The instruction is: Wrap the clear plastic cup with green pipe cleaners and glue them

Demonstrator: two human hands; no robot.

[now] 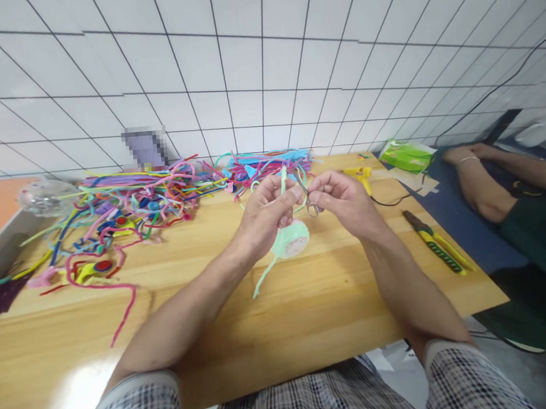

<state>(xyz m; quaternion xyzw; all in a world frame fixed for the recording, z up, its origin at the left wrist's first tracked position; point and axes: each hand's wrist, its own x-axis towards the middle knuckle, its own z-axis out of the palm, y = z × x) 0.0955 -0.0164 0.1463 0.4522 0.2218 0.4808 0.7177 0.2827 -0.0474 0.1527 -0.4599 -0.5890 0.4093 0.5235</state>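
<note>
My left hand (273, 207) is closed on a light green fuzzy stem (284, 181), whose end sticks up above the fingers. Close beside it on the right, my right hand (338, 196) grips small metal scissors (312, 209), with the ring handles low at the fingertips and the blades angled up toward the left hand. Just below the hands is a round light green coiled piece (294, 239), with a loose green tail (264, 277) extending down to the left. Whether the coil rests on the table or hangs from the stem, I cannot tell.
Tangled colored stems (145, 202) cover the back left of the table (265, 344). More stems (270, 164) lie behind my hands. Yellow-handled pliers (439, 245), a yellow glue gun (358, 174) and a green packet (406, 155) are at right, near another person's arms (483, 181).
</note>
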